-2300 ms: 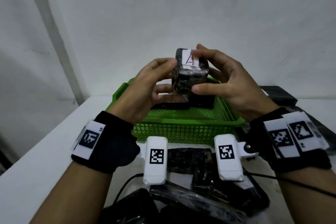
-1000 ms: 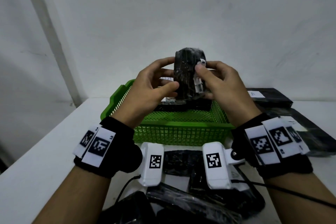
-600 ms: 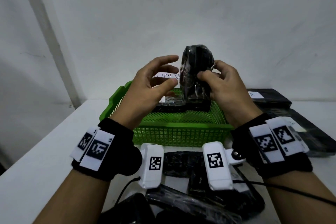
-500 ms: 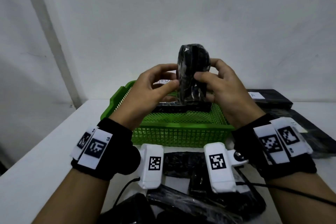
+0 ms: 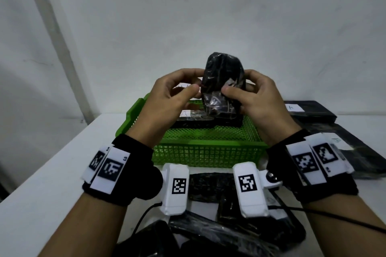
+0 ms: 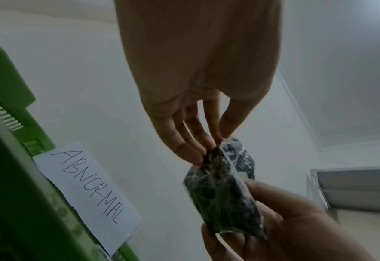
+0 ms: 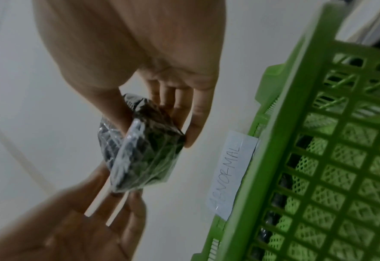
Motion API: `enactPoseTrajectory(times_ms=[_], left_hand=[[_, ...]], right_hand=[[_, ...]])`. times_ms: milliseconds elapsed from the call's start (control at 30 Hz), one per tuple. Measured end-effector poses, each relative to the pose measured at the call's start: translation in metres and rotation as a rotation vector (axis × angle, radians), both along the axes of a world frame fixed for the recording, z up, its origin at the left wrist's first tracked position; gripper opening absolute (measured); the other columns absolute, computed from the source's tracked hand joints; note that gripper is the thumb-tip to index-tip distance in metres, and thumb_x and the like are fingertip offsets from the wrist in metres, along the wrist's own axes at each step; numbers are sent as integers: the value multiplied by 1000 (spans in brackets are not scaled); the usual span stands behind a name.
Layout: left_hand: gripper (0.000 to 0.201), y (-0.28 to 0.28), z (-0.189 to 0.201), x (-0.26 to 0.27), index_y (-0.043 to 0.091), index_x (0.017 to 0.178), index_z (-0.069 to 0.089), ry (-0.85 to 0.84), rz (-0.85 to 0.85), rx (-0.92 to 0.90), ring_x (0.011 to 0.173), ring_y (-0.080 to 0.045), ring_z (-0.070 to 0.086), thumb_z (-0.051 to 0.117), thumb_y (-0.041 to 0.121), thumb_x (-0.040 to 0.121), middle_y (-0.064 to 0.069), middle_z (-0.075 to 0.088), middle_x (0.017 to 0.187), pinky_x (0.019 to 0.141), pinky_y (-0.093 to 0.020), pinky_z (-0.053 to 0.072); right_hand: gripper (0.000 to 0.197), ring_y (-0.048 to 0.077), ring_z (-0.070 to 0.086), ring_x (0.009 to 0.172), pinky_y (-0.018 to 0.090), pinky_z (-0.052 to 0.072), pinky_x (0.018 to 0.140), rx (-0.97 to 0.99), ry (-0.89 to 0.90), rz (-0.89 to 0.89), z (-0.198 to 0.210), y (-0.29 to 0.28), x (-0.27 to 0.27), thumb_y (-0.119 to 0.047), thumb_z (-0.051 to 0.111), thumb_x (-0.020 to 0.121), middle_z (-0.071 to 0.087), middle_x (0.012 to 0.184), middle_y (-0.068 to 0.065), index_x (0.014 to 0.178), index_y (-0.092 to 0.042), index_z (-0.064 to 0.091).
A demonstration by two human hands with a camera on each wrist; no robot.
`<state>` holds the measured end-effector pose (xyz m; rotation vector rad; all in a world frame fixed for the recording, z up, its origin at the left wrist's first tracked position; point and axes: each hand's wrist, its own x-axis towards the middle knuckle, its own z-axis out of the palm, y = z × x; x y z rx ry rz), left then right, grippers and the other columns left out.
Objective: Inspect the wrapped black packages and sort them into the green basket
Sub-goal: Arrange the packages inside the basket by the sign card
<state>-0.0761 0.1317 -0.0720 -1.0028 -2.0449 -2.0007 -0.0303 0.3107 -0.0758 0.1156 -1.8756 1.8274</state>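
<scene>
You have the package (image 5: 223,83) up in front of you, above the green basket (image 5: 206,150), standing on end between both hands. Your left hand (image 5: 167,102) pinches its left edge with thumb and fingertips, and your right hand (image 5: 257,100) wraps thumb and fingers around the right side. In the left wrist view your left fingertips (image 6: 198,150) meet right at the crumpled end of the wrap.

It looks small and light: fingertips alone carry it. The clear film over the black is glossy and wrinkled, so expect it to be slick and to slide a little over whatever is inside. Whether the core is stiff or soft, you cannot tell from here; the rounded top hints at some give.

Best to hold it across the broad sides, not by the loose film at the ends, which could stretch or tear.

A label (image 6: 88,194) reading ABNORMAL sits on the basket's far rim, and another package (image 5: 194,120) already lies inside.
</scene>
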Motion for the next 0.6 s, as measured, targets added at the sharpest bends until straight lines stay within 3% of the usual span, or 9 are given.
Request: enactPoseTrajectory(times_ms=[133, 267, 367, 467, 600], left_hand=[[31, 1, -3, -3, 13, 128, 61, -78, -27, -43, 91, -11, 68, 59, 17, 98, -7, 67, 109, 76, -30, 58], [20, 3, -6, -2, 15, 110, 65, -74, 3, -31, 83, -16, 68, 69, 12, 90, 2, 63, 88, 72, -31, 59], [23, 4, -6, -1, 10, 108, 62, -9, 41, -37, 78, -18, 66, 72, 11, 88, -1, 61, 89, 66, -26, 57], [11, 1, -3, 2, 13, 106, 66, 3, -8, -51, 80, -11, 66, 63, 12, 95, 3, 66, 100, 70, -29, 57], [18, 2, -4, 1, 25, 112, 65, -15, -43, -109, 90, -8, 67, 60, 15, 98, 3, 66, 116, 78, -31, 60]], right_hand=[[31, 17, 75, 80, 35, 63, 67, -95, 2, 94, 3, 3, 1, -4, 72, 88, 78, 85, 1, 116, -11, 60], [21, 15, 74, 92, 39, 63, 77, -14, -23, -1, 0, 2, -1, -21, 73, 90, 75, 100, -1, 107, -19, 60], [31, 11, 75, 93, 33, 61, 73, 23, -73, 71, 0, 0, 1, -32, 73, 89, 74, 104, -4, 115, -18, 62], [35, 16, 76, 88, 33, 62, 67, 22, -77, 67, -2, 1, 0, -19, 74, 88, 75, 103, 2, 120, -14, 60], [23, 15, 76, 76, 35, 62, 66, -17, -47, 26, -3, 4, -3, -7, 67, 90, 78, 82, -1, 113, -11, 63]])
